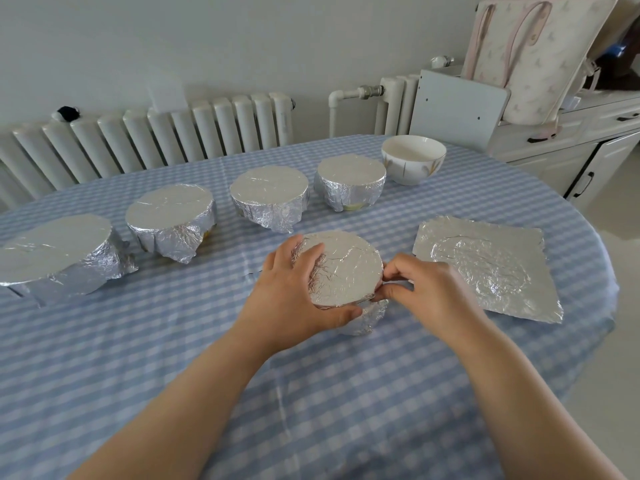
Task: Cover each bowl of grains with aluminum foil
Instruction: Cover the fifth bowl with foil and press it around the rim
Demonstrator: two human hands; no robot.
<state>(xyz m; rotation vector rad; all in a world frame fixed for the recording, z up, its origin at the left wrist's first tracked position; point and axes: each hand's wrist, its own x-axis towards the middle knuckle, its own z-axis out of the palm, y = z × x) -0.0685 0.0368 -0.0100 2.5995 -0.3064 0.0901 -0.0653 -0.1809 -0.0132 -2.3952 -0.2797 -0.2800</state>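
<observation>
- White radiators lined the wall behind a rounded table (346, 393) dressed in a blue-and-white checked cloth, with a pale cabinet (568, 147) off its far right edge.
- Near the middle of the table stood the bowl being wrapped (343, 271), its top already capped in foil and the skirt partly crimped down.
- Around its left side curled the left hand (294, 292), fingers over the rim and thumb under the near edge, steadying it.
- At the right rim, the right hand (426, 289) pinched a fold of foil between thumb and fingertips.
- Foil of this kind looked thin and quick to tear (creases already ran across the top), so I judged the rim and the side wall the place to press, not the unsupported centre.
- Underneath, the bowl was probably ceramic and heavy enough to stay put, yet breakable and slick under foil.
- Along the far edge ran four finished bowls (270, 195), well apart from the hands.
- At the right end of that row sat one uncovered white bowl (414, 159); whether it held grains was not clear.
- Just right of the hands lay a loose, wrinkled foil sheet (485, 268), flat near the table's right edge; nothing blocked the work.
</observation>
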